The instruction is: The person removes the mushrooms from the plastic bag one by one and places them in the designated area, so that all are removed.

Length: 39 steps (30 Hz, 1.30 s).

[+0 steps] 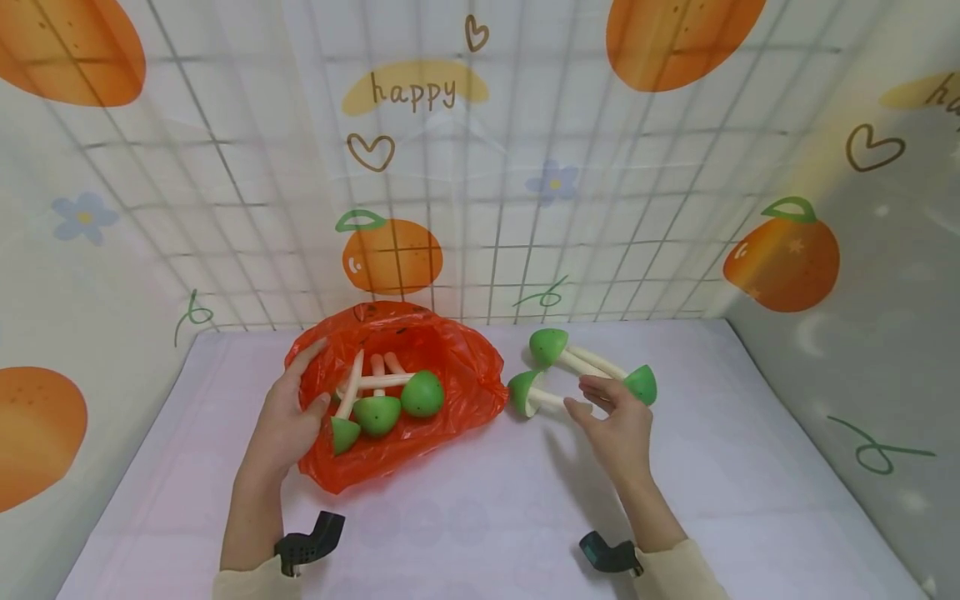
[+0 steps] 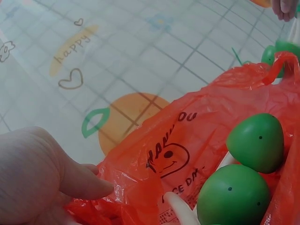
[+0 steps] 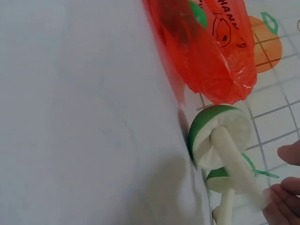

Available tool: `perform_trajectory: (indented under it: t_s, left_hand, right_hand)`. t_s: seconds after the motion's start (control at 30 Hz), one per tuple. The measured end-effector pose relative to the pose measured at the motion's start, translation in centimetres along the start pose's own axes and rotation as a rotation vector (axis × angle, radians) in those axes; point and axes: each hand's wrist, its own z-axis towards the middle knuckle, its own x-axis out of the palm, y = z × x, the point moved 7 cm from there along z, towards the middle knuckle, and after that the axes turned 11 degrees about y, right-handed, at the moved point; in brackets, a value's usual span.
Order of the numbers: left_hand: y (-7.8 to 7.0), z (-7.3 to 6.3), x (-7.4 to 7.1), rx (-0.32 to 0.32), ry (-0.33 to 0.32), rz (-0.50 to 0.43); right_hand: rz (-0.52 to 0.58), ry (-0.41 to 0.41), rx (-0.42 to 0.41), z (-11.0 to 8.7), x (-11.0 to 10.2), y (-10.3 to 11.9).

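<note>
Plainly, the left hand (image 1: pixel 285 421) grips the bag (image 1: pixel 472 367) at its left edge, thumb and fingers close together on the red plastic. Just right of that grip, inside the bag's mouth, lie several mushrooms; three green caps (image 1: pixel 377 417) show clearly, with pale stems pointing mostly away from the person. Past the left thumb, the bag carries black lettering and a smiling face (image 2: pixel 168 161).

Well to the right of that grip is the right hand (image 1: pixel 618 425), its thumb and fingers spread a little apart. The near mushroom (image 1: pixel 519 393) reaches its stem to those fingertips, its cap to their left, just beside the bag's right tip; whether the stem is firmly held, I cannot tell. Beyond the right fingertips and to the left is the far mushroom (image 1: pixel 548 346), and just past the knuckles sits the cap of the third mushroom (image 1: pixel 642 385), the two lying stem by stem.

Below each hand a dark camera (image 1: pixel 309 542) shows at the wrist, above a pale sleeve (image 1: pixel 258 581). Under both hands spreads a white tabletop (image 1: pixel 450 525); beyond them hangs a sheet (image 1: pixel 465 175) printed with oranges and hearts.
</note>
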Motion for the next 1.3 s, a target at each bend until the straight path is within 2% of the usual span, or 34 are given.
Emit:
perform_trajectory:
  t_s: [0.17, 0.43, 0.67, 1.0, 1.3]
  left_hand:
    - [0.0, 0.0, 0.0, -0.008, -0.001, -0.006]
    - [0.1, 0.0, 0.0, -0.012, -0.001, -0.008]
    - [0.1, 0.0, -0.1, -0.014, -0.001, -0.004]
    - [0.0, 0.0, -0.1, -0.023, -0.006, 0.004]
    - [0.1, 0.1, -0.1, -0.027, -0.005, 0.003]
  right_hand:
    - [-0.057, 0.02, -0.001, 0.1, 0.5, -0.4]
    - [-0.08, 0.055, -0.019, 0.3, 1.1, -1.1]
    - [-0.158, 0.071, 0.06, 0.3, 1.0, -1.7]
    - [-0.081, -0.047, 0.014, 0.3, 0.1, -1.8]
    - [-0.053, -0.112, 0.052, 0.5, -1.5, -2.4]
